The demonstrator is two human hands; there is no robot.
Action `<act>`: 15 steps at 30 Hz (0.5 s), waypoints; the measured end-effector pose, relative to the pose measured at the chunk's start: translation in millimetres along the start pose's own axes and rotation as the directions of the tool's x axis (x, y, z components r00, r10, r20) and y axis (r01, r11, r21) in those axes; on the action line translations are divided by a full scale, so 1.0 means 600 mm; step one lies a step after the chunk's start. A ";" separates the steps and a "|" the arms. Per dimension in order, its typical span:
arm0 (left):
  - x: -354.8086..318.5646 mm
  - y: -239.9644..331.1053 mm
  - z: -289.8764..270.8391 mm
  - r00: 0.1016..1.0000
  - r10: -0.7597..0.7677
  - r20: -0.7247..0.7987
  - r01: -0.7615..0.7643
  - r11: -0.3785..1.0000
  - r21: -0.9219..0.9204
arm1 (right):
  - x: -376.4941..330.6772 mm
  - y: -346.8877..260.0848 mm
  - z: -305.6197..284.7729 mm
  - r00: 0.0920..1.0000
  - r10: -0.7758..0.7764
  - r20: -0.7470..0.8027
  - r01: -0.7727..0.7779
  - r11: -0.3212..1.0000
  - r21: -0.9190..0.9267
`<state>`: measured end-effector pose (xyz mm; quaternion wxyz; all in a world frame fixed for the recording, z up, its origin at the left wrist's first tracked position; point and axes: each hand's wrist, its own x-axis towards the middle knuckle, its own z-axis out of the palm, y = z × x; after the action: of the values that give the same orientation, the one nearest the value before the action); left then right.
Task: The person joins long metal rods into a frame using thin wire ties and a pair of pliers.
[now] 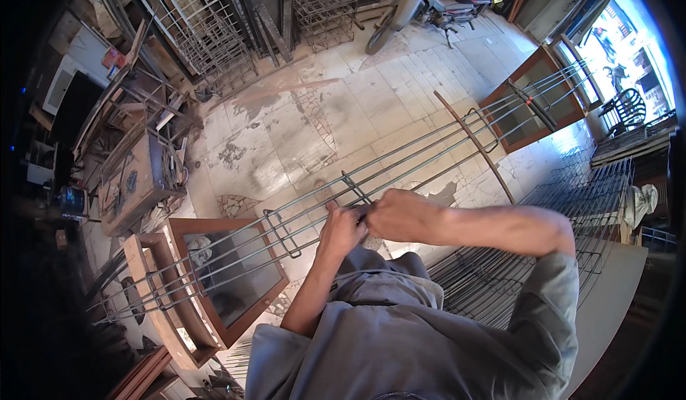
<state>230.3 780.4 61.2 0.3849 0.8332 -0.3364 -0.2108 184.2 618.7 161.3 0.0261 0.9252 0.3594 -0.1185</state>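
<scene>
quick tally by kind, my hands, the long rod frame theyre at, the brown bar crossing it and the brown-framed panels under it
Hands: 2 (left hand, right hand)
Long rod frame: 1
Brown bar: 1
Brown-framed panels: 2 (left panel, right panel)
Total: 6

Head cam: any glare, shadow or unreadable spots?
Head view: doorway at upper right blown out; floor shows glare near it; left edge sinks into shadow; corners black. Same view: left hand and right hand readable, but detail between them too dark to make out.
</scene>
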 end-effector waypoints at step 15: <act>-0.002 -0.123 0.082 0.994 0.098 -0.052 -0.105 0.984 -0.143 | 0.160 0.028 -0.006 0.975 -0.145 0.170 0.123 0.984 0.132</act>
<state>228.8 791.7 -26.9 0.4622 0.7892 -0.3535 -0.1963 264.5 670.0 141.1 -0.0056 0.8844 0.4095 -0.2239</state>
